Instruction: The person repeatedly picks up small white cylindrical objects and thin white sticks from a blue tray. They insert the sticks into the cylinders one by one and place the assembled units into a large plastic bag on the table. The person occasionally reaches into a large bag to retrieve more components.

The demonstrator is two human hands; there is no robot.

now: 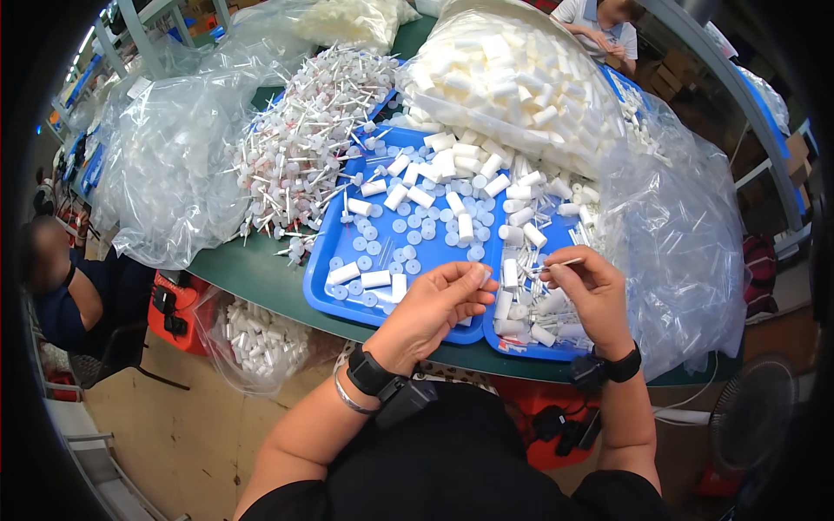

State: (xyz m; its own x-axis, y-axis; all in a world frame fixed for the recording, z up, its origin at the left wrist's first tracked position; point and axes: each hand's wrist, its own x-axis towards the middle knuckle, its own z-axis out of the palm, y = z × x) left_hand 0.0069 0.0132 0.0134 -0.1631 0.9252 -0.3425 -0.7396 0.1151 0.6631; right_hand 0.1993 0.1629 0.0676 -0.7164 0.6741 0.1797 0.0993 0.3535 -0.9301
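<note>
Over the near edge of the left blue tray [317,286], my left hand [439,304] has its thumb and fingers closed together. A small pale thing seems to show at the thumb tip, too small to make out. My right hand [592,291] pinches a thin whitish stick [566,263] above the right blue tray [512,349]. White foam-like cylinders [375,280] and translucent round discs [410,252] lie scattered in the left tray. More white cylinders [534,234] and thin clear tubes fill the right tray.
A bag of white cylinders [512,78] leans behind the trays. A heap of white-stemmed parts [304,139] lies at left, beside a clear plastic bag [174,165]. Another plastic bag [678,234] stands at right. Other people [599,30] sit at the far right and left.
</note>
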